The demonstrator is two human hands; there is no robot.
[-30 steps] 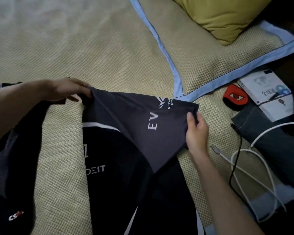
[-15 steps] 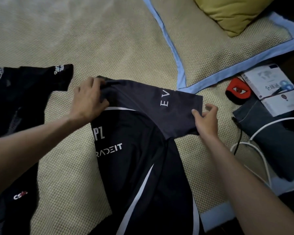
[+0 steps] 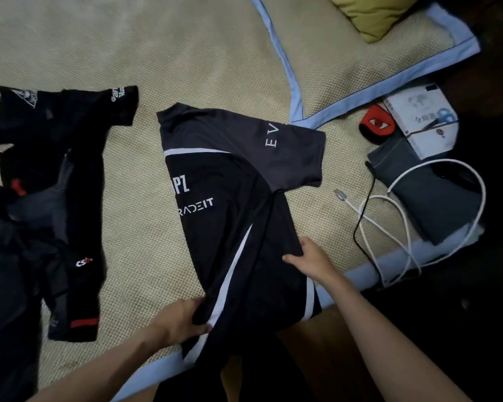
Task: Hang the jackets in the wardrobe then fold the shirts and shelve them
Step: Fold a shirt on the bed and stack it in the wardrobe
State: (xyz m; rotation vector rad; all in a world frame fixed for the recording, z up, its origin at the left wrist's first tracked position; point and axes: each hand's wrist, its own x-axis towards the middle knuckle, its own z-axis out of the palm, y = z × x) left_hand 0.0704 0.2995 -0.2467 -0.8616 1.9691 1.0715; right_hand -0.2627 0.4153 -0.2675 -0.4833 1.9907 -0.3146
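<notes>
On the woven mat [image 3: 186, 68], a black shirt [image 3: 230, 198] is lying half folded, its lower end hanging over the mat's edge. The left hand [image 3: 177, 320] is gripping its lower hem with curled fingers, while the right hand [image 3: 311, 261] is pinching its side edge. White lettering is reading "EV", "PZ" and "RADEIT".

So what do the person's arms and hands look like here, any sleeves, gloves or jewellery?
Both forearms are bare as far as the frame shows, with no sleeve edge in view. The left hand and right hand wear no gloves, and no watch, bracelet or ring shows on either wrist or on the fingers that are visible. No markings show on either arm.
</notes>
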